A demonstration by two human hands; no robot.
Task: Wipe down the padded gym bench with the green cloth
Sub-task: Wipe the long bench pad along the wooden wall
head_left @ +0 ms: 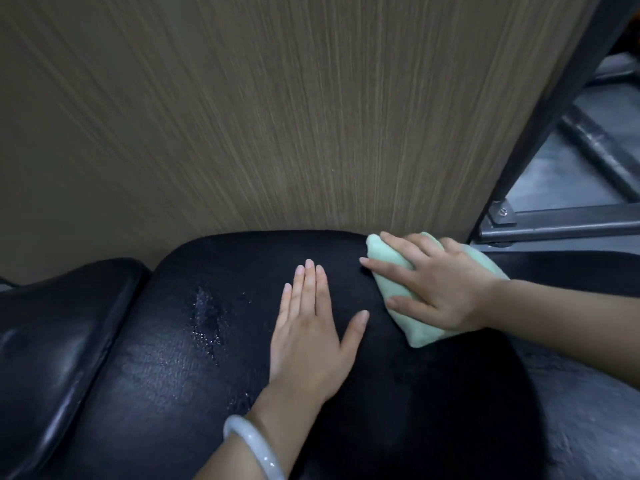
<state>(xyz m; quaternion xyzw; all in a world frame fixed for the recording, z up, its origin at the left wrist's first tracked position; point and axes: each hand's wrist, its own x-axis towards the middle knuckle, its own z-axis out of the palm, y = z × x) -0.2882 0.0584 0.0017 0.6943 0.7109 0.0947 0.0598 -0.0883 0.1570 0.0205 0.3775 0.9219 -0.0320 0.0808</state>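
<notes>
Pressing down with spread, nearly straight fingers, the right hand (436,289) lay flat on the folded green cloth (426,327), which sat on the far right edge of the black padded bench (180,358), close to where the pad met the wood-grain wall panel (242,116). The cloth showed past the hand on both sides, a corner near the wall and a longer fold toward the person. The left hand (311,327) rested open on the pad just beside it, palm down, fingers together and pointing at the wall, thumb angled out toward the cloth without touching it. A pale bangle (256,448) circled the left wrist. Left of that hand, a patch of wet droplets (207,317) glistened on the textured upholstery. A second, glossier black pad (52,341) lay alongside on the left. Dark metal frame bars (554,226) stood at the right over a grey floor (571,427).
</notes>
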